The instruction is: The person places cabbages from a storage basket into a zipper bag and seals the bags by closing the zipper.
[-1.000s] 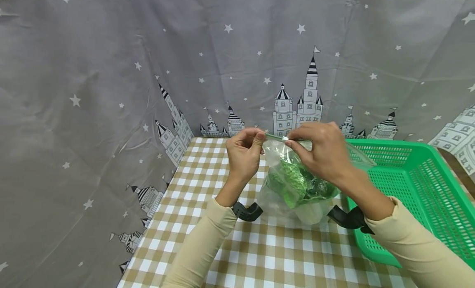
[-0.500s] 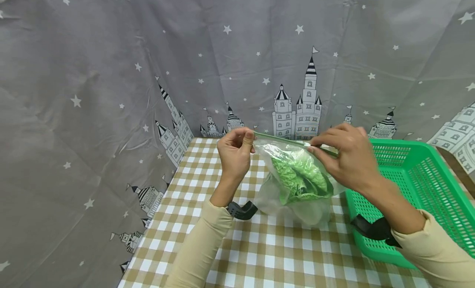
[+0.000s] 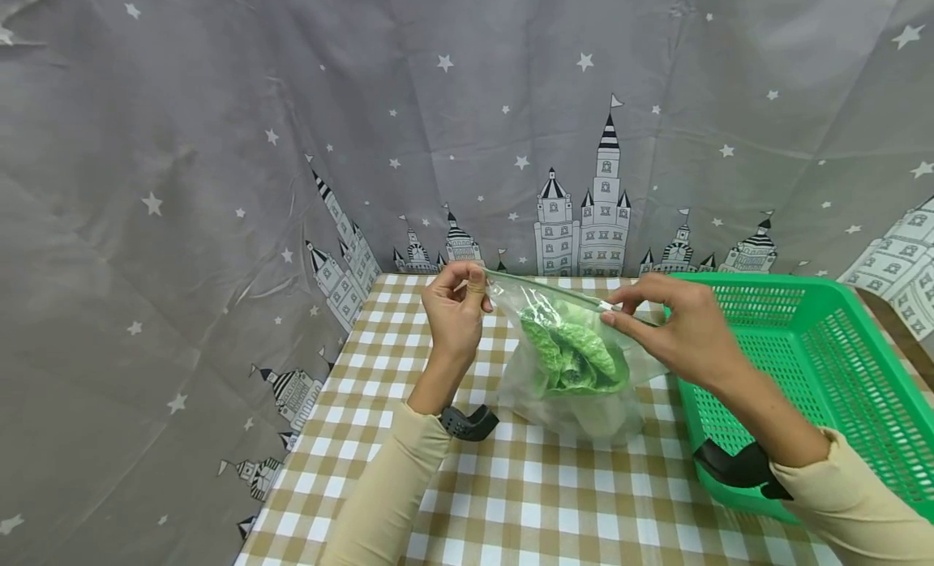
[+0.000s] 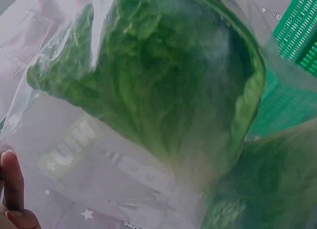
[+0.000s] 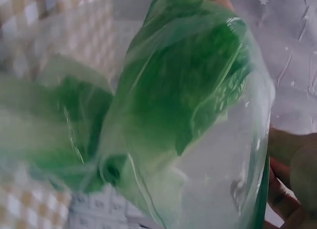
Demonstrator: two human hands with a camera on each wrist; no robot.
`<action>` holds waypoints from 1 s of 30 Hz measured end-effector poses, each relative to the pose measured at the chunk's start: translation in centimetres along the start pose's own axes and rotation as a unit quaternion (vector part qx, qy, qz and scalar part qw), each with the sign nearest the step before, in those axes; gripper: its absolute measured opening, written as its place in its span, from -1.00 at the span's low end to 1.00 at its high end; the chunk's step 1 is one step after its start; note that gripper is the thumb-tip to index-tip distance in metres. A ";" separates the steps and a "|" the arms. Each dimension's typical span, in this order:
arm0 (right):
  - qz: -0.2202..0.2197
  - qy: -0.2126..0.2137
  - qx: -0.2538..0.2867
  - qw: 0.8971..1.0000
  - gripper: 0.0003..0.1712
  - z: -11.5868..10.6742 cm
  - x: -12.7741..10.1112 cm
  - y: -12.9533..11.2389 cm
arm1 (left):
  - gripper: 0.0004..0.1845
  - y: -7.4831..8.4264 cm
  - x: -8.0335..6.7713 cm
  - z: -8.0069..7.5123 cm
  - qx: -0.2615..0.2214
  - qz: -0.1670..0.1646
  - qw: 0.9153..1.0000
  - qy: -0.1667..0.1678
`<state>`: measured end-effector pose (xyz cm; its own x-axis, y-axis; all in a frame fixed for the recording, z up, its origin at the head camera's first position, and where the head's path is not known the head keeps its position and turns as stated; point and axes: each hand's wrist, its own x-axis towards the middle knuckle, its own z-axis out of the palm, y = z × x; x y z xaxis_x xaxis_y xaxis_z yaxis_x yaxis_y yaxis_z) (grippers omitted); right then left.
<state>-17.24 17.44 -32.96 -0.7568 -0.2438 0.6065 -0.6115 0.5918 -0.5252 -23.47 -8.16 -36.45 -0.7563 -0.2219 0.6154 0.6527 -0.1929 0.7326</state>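
A clear zip bag [image 3: 576,388] with green leafy lettuce [image 3: 572,357] inside stands on the checked tablecloth [image 3: 511,485]. My left hand [image 3: 456,306] pinches the bag's top left corner. My right hand [image 3: 667,327] pinches the zip strip near its right end, at the small white slider [image 3: 605,306]. The lettuce [image 4: 163,95] fills the left wrist view behind the plastic, with a fingertip [image 4: 11,179] at the lower left edge. The right wrist view shows the bag [image 5: 163,115] close up with fingers [image 5: 290,174] at its right edge.
A green plastic basket [image 3: 817,388] stands at the right, close to my right forearm. A grey curtain [image 3: 219,144] printed with stars and castles hangs behind and to the left of the table. Black wrist straps [image 3: 467,424] sit on both forearms.
My right hand slid rightward along the zip strip from beside the left hand to near the right end. The bag's top has dropped a little.
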 end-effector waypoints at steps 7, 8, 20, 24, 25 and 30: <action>0.077 -0.012 0.066 0.995 -0.91 0.4 -0.1 0.6 | -0.88 -0.3 0.0 0.0 -0.017 -0.022 0.999 0.021; 0.079 -0.010 0.073 0.994 -0.90 0.4 0.0 0.7 | -0.88 -0.4 0.0 0.0 -0.018 -0.024 0.999 0.023; 0.107 0.020 0.052 0.993 -0.85 -3.3 -1.7 2.0 | -0.88 0.0 1.0 -3.1 0.000 -0.016 0.998 0.069; 0.107 0.025 0.037 0.993 -0.85 -5.2 -2.8 1.6 | -0.87 1.3 0.8 -3.5 0.001 -0.010 0.998 0.063; 0.092 0.029 0.038 0.995 -0.83 -5.7 -3.0 1.2 | -0.90 2.0 0.6 -3.5 -0.001 -0.003 0.998 0.055; 0.003 0.066 0.055 0.996 -0.69 -8.4 -3.8 -1.3 | -0.67 6.8 -0.2 -2.7 0.030 0.066 0.997 0.017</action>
